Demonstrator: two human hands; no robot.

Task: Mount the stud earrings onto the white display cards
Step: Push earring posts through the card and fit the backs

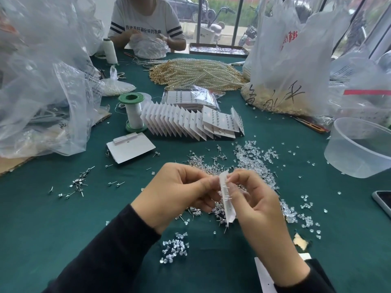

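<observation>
Both hands meet over the green table, holding one white display card (227,205) edge-on to me. Several stud pins stick out of its face. My left hand (177,193) pinches the card's upper left edge. My right hand (257,206) grips the card from the right, its fingertips at the pins near the top. A pile of loose stud earrings (208,163) lies just beyond the hands, and clear plastic backs (257,160) are scattered to its right. A fanned row of white cards (175,123) stands farther back, ending in cards with studs mounted (222,121).
A blank card (131,148) lies at left, with metal studs (79,183) scattered near it. More clear backs (175,247) lie near my left wrist. A thread spool (133,112), pearl strands (196,72), plastic bags, a clear tub (359,146) and a phone (384,201) surround the area. A person sits opposite.
</observation>
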